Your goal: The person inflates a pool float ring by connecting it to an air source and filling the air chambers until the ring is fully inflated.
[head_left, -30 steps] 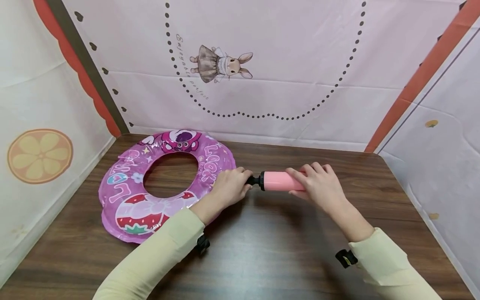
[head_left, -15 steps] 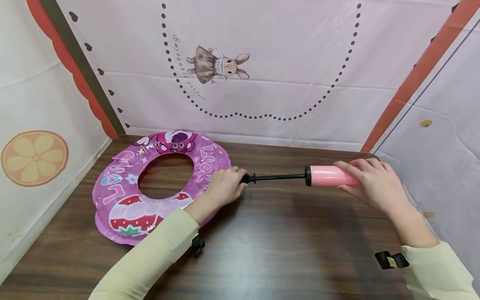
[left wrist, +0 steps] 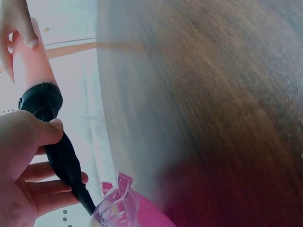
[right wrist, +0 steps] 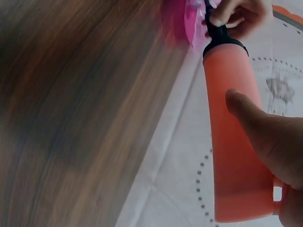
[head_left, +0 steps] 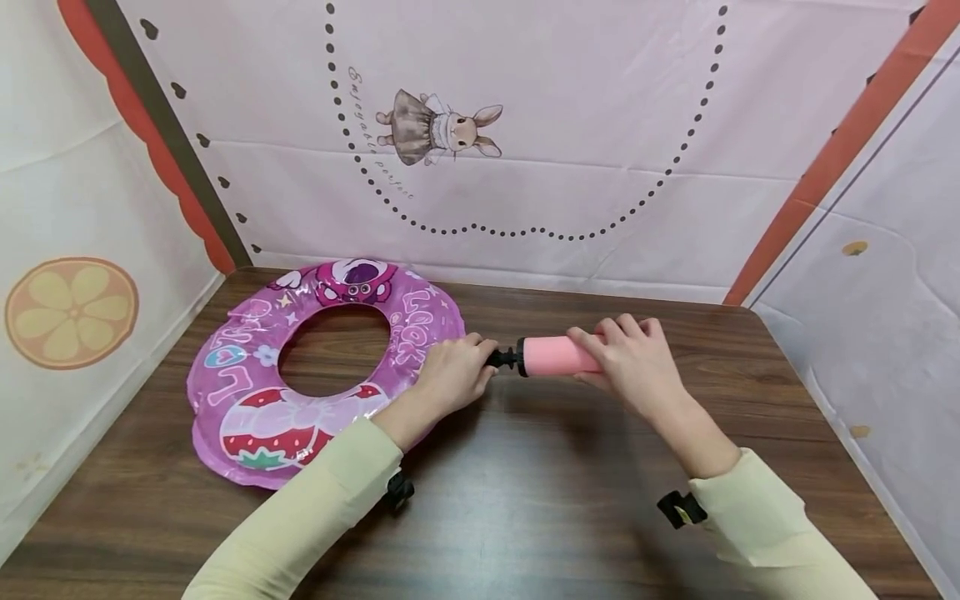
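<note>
A purple inflatable swim ring (head_left: 243, 358) with strawberry and bear prints lies at the left of the table. To its right is a hand air pump (head_left: 555, 357) with a pink barrel and black end parts. My left hand (head_left: 453, 372) grips the pump's black tapered end (left wrist: 65, 161), whose narrow tip meets the clear plastic (left wrist: 113, 208) at the ring's edge. Curled round the pink barrel, my right hand (head_left: 633, 362) holds the pump nearly level above the table, thumb along its side in the right wrist view. The barrel stands close to the left hand.
The brown wooden table (head_left: 510, 517) reaches from the front to a pink printed cloth (head_left: 600, 100) hanging behind it. More cloth hangs at the left and right sides. Black wrist straps (head_left: 682, 508) sit at the sleeves.
My right hand drew the pink barrel out to the right, baring a black rod, then pushed it back left until the rod was covered. My left hand stayed nearly still at the ring.
</note>
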The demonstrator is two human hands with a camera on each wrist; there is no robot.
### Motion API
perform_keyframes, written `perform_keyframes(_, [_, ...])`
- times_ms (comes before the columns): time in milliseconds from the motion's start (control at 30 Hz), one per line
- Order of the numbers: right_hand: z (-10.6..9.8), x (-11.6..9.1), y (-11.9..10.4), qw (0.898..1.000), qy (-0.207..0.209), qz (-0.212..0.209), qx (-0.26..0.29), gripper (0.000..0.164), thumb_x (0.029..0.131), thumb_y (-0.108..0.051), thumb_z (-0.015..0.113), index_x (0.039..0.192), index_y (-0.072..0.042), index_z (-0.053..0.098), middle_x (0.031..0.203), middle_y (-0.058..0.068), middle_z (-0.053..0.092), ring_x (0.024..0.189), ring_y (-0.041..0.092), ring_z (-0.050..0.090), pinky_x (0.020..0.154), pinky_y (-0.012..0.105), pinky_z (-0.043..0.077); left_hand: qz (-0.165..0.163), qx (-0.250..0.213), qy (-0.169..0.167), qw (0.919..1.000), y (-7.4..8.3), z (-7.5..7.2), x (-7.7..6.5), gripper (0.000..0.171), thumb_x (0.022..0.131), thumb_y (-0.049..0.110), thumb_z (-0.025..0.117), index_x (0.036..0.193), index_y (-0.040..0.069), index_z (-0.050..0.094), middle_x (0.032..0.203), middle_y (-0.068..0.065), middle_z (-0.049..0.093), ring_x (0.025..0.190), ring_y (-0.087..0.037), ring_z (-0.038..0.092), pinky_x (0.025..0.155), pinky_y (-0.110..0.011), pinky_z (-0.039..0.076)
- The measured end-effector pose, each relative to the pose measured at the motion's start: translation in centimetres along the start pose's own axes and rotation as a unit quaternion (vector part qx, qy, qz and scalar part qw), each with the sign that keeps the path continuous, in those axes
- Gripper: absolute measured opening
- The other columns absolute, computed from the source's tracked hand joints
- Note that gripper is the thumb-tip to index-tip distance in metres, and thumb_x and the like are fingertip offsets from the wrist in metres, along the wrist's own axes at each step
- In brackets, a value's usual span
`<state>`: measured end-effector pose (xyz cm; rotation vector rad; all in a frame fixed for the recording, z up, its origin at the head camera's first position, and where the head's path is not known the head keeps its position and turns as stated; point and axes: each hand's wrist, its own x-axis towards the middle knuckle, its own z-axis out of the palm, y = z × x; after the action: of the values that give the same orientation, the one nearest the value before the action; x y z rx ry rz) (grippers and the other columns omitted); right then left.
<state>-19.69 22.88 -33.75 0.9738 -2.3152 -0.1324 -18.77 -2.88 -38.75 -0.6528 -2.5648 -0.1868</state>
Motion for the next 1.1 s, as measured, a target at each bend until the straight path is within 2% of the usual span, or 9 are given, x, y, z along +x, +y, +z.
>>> perform_keyframes(100, [0.3, 0.1, -0.4, 1.0, 0.0, -0.006, -0.004, 0.056, 0.064, -0.044, 0.079, 0.112, -0.021, 0.06, 0.087, 0.008, 0.06, 0.081, 0.03, 0.054, 0.065, 0.047, 0.041, 0.0, -0.014, -0.003, 0.9999, 0.1, 0.0, 0.0, 0.028, 0.078, 0.027, 0.071, 0.1, 0.01, 0.066, 0.088, -0.007, 0.066, 0.063, -0.024, 0.063, 0.048, -0.036, 0.048])
perform_keyframes(233, [0.3, -0.3, 0.3, 1.0, 0.002, -0.009, -0.001, 0.057, 0.065, -0.045, 0.079, 0.114, -0.023, 0.06, 0.088, 0.008, 0.061, 0.083, 0.029, 0.055, 0.066, 0.046, 0.042, -0.013, -0.029, -0.021, 0.9993, 0.1, 0.0, 0.3, 0.028, 0.079, 0.027, 0.07, 0.102, 0.011, 0.066, 0.089, -0.006, 0.066, 0.067, -0.023, 0.063, 0.051, -0.036, 0.05])
perform_keyframes(533, [-1.3, -3.6, 4.7, 0.999, -0.014, 0.005, 0.028, 0.059, 0.067, -0.043, 0.075, 0.12, -0.022, 0.059, 0.09, 0.009, 0.063, 0.085, 0.033, 0.056, 0.064, 0.045, 0.041, -0.03, -0.019, -0.053, 0.9979, -0.1, -0.3, 0.7, 0.028, 0.081, 0.03, 0.069, 0.103, 0.014, 0.065, 0.092, -0.005, 0.066, 0.074, -0.024, 0.065, 0.057, -0.038, 0.051])
perform_keyframes(733, [-3.1, -6.4, 7.8, 0.997, -0.035, 0.056, 0.033, 0.062, 0.06, -0.031, 0.081, 0.117, -0.02, 0.06, 0.091, 0.013, 0.063, 0.088, 0.037, 0.054, 0.069, 0.05, 0.041, -0.03, -0.015, -0.05, 0.9982, -0.2, -0.2, 0.5, 0.028, 0.081, 0.029, 0.069, 0.103, 0.013, 0.065, 0.09, -0.005, 0.066, 0.071, -0.024, 0.064, 0.054, -0.038, 0.05])
perform_keyframes(767, [-3.2, -6.6, 8.0, 0.997, -0.039, 0.061, 0.035, 0.059, 0.065, -0.039, 0.079, 0.117, -0.019, 0.06, 0.092, 0.014, 0.063, 0.088, 0.037, 0.054, 0.07, 0.051, 0.041, -0.03, -0.013, -0.049, 0.9983, -0.2, -0.2, 0.4, 0.028, 0.081, 0.03, 0.069, 0.103, 0.013, 0.065, 0.09, -0.005, 0.066, 0.07, -0.024, 0.064, 0.054, -0.038, 0.05])
perform_keyframes(800, [-3.1, -6.6, 8.1, 0.997, -0.038, 0.061, 0.037, 0.057, 0.07, -0.047, 0.074, 0.117, -0.019, 0.06, 0.091, 0.014, 0.063, 0.088, 0.037, 0.053, 0.071, 0.051, 0.041, -0.03, -0.01, -0.049, 0.9983, -0.2, -0.1, 0.4, 0.028, 0.081, 0.03, 0.069, 0.103, 0.013, 0.065, 0.089, -0.005, 0.066, 0.07, -0.024, 0.064, 0.053, -0.038, 0.05])
perform_keyframes(900, [-2.3, -5.9, 7.2, 0.999, -0.016, 0.037, 0.034, 0.06, 0.082, -0.066, 0.047, 0.117, -0.019, 0.06, 0.09, 0.014, 0.063, 0.085, 0.037, 0.055, 0.066, 0.05, 0.041, -0.023, -0.002, -0.043, 0.9988, -0.2, 0.0, 0.4, 0.029, 0.081, 0.03, 0.068, 0.104, 0.013, 0.065, 0.09, -0.004, 0.066, 0.068, -0.023, 0.064, 0.052, -0.036, 0.05])
perform_keyframes(967, [-1.6, -4.8, 6.1, 0.999, -0.004, 0.019, 0.032, 0.061, 0.083, -0.067, 0.043, 0.117, -0.019, 0.06, 0.089, 0.013, 0.063, 0.084, 0.036, 0.056, 0.064, 0.049, 0.041, -0.02, 0.004, -0.04, 0.999, 0.0, 0.0, 0.5, 0.029, 0.082, 0.03, 0.068, 0.105, 0.013, 0.065, 0.092, -0.004, 0.066, 0.068, -0.023, 0.064, 0.052, -0.036, 0.05])
perform_keyframes(1100, [-0.5, -2.4, 3.4, 0.999, -0.006, 0.005, 0.031, 0.054, 0.071, -0.048, 0.073, 0.116, -0.02, 0.061, 0.088, 0.011, 0.063, 0.084, 0.033, 0.056, 0.063, 0.048, 0.04, -0.016, 0.011, -0.032, 0.9993, 0.4, -0.1, 0.5, 0.03, 0.082, 0.03, 0.067, 0.106, 0.013, 0.066, 0.092, -0.005, 0.066, 0.066, -0.023, 0.063, 0.05, -0.035, 0.049])
